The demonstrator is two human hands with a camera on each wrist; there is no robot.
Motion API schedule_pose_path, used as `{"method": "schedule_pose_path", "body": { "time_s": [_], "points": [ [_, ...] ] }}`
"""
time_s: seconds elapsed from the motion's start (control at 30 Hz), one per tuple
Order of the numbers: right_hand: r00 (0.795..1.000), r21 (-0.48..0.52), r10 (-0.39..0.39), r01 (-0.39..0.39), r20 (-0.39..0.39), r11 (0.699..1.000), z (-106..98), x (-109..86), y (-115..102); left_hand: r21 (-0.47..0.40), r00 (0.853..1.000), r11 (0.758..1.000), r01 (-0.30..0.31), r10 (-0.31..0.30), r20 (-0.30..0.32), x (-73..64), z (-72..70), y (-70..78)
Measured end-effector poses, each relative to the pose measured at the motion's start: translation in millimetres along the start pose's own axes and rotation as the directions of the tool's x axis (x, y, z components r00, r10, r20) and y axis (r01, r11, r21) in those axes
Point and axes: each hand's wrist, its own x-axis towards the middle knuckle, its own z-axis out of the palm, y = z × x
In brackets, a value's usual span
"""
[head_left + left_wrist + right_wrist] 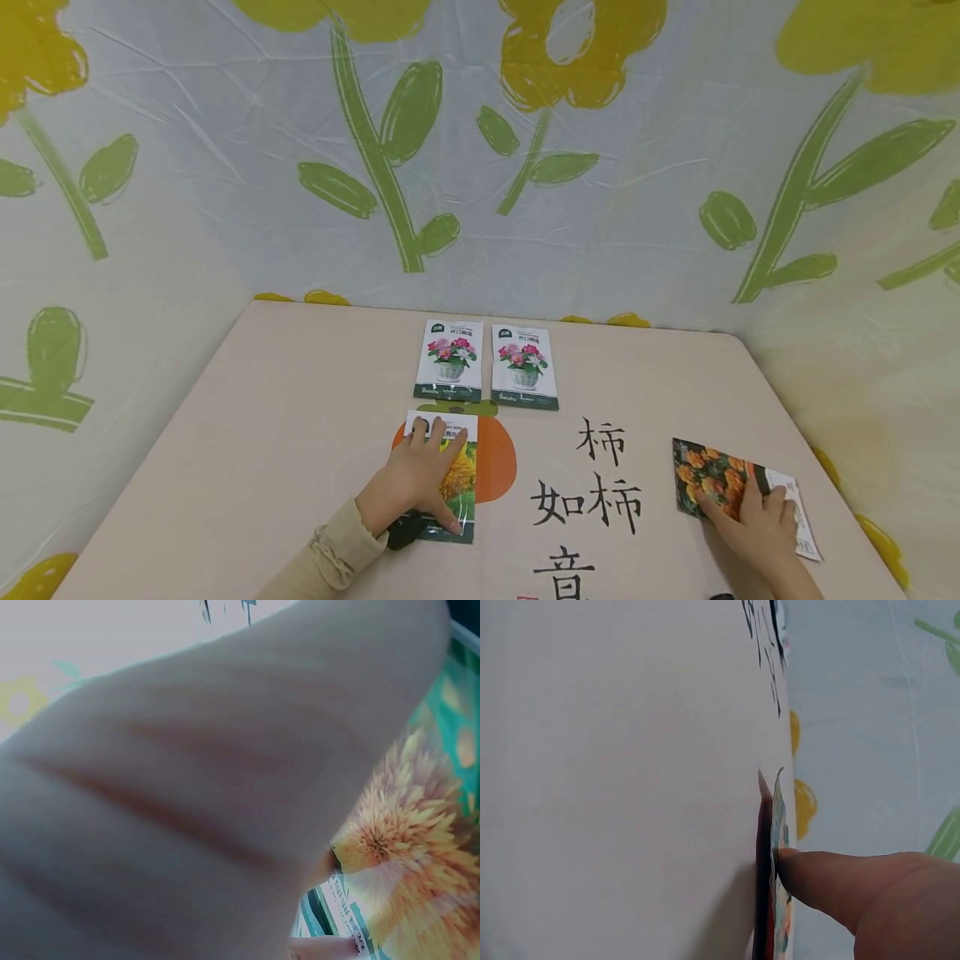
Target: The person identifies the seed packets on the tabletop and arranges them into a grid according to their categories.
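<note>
The left hand [420,475], low in the centre of the frame, lies with its fingers spread wide over a sunflower seed packet [462,479], while the right hand [759,527], at lower right, rests with its fingers laid over the upper face of a marigold seed packet [708,477]; in the right wrist view its thumb [832,879] presses that face near the edge, and neither hand shows fingers curled beneath a packet. The relation that seems to count most is the angle between these 2 packets: the sunflower packet's long axis runs nearly up and down the frame, its white end uppermost, whereas the marigold packet's runs from left to lower right, its white end toward the right side. Each packet lies directly under its own hand, the sunflower packet well to the left of the marigold packet, with black characters [615,502] printed on the table [300,425] between them. At upper centre, 2 packets picturing potted flowers, the left potted-flower packet [448,360] and the right potted-flower packet [524,367], lie side by side, slightly apart; both are nearer the left hand, and the left potted-flower packet is just above the sunflower packet.
</note>
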Motion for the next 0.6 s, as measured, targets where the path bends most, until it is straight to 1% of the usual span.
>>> {"method": "schedule_pose_path", "body": {
  "time_s": [0.33,0.6],
  "points": [
    [0.999,0.003,-0.040,0.040,-0.016,0.999,5,3.5,0,0.006,1.000,1.000,0.000,0.000,-0.011,-0.6,-0.8,0.6],
    [0.999,-0.040,-0.045,0.045,0.005,0.998,6,1.8,-12,0.006,1.000,1.000,-0.003,0.003,-0.012,-1.4,-1.6,0.9]
  ]
}}
